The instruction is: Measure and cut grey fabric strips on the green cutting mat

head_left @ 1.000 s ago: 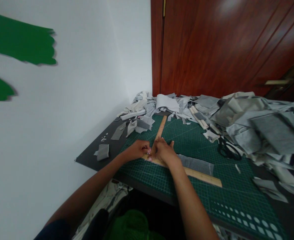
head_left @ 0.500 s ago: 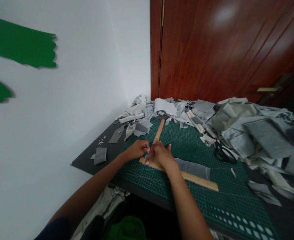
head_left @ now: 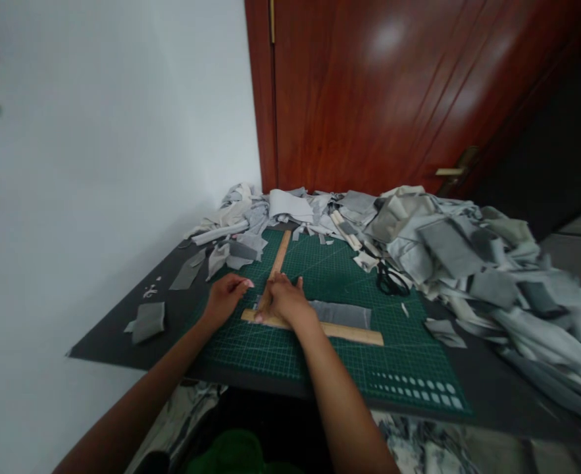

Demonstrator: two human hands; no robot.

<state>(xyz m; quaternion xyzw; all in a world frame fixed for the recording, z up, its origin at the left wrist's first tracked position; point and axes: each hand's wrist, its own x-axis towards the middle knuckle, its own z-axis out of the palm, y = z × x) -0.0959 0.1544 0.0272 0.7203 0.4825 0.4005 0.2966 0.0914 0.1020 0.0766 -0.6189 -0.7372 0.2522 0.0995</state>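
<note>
My right hand point(head_left: 286, 299) presses down where two wooden rulers meet, its fingers bent over them. One wooden ruler point(head_left: 281, 251) runs away from me and the other wooden ruler point(head_left: 352, 333) lies crosswise, nearer me. Beneath and beyond the crosswise ruler is a strip of grey fabric point(head_left: 342, 313), partly hidden by my right hand. Just left of the rulers, my left hand point(head_left: 224, 297) is raised off the surface with fingertips pinched together. A tiny pale bit shows at those fingertips, too small to name. Everything rests on a green cutting mat point(head_left: 314, 359).
Black-handled scissors point(head_left: 391, 282) lie at the mat's right. A large heap of grey and white fabric scraps point(head_left: 448, 247) covers the back and right. A folded grey piece point(head_left: 148, 321) sits at left on the dark tabletop point(head_left: 107, 339). A wall and wooden door point(head_left: 369, 99) stand behind.
My left hand has drawn away to the left from the rulers, fingers still pinched. My right hand stays pressed on the rulers. The camera view has turned to the right.
</note>
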